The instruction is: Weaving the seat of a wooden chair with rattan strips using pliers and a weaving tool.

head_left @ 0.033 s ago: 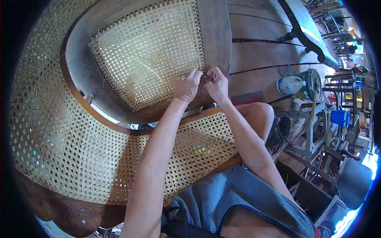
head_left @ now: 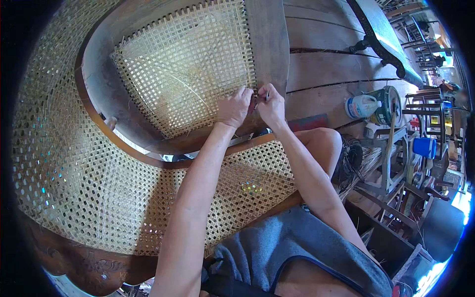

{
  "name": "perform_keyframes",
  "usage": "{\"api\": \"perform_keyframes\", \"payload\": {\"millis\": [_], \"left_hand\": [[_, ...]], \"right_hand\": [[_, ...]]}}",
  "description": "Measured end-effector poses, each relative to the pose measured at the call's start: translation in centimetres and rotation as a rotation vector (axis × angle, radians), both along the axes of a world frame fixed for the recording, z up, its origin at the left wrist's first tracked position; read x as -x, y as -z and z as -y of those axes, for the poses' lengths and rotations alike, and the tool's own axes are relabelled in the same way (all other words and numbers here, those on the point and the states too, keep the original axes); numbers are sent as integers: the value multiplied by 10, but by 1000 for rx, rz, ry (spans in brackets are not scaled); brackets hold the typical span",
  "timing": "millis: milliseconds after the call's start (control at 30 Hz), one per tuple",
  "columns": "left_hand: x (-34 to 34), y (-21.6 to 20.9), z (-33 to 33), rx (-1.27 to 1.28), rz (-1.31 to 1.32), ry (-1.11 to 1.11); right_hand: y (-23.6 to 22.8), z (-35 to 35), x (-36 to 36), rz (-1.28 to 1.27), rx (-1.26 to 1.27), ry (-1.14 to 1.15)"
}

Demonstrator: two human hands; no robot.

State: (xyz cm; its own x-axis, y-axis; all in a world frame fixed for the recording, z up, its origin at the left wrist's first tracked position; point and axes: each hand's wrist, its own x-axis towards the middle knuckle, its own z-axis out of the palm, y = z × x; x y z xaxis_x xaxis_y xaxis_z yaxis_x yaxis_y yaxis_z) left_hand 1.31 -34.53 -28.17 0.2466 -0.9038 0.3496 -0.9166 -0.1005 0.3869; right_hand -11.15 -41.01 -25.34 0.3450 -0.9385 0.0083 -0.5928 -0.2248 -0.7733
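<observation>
A wooden frame lies flat with woven cane mesh filling its opening. Loops of cane are laced through holes along the mesh's edges. My left hand is closed at the lower right corner of the mesh, its fingertips bunched at the edge lacing. What those fingers grip is hidden. Just beside it, above the wood, my right hand pinches a thin, dark, tool-like piece; its exact kind is too small to tell. The two hands almost touch. One pale loose cane strand curves over the mesh.
Beneath the frame spreads a larger caned seat with a curved wooden rim. To the right are a white jug, a dark bucket and a bench with dark legs. A blue box and wooden furniture parts stand farther right.
</observation>
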Motion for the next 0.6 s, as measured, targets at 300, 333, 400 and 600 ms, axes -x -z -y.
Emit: {"api": "perform_keyframes", "payload": {"millis": [300, 333, 400, 600], "left_hand": [[8, 1, 10, 12, -3, -30], [9, 2, 11, 13, 4, -29], [8, 0, 10, 9, 26, -21], [9, -7, 9, -58, -38, 16]], "right_hand": [[-1, 9, 26, -133, -104, -66], [-1, 8, 27, -183, -83, -129], [-9, 4, 17, -189, -121, -87], [-1, 11, 24, -327, 21, -158]]}}
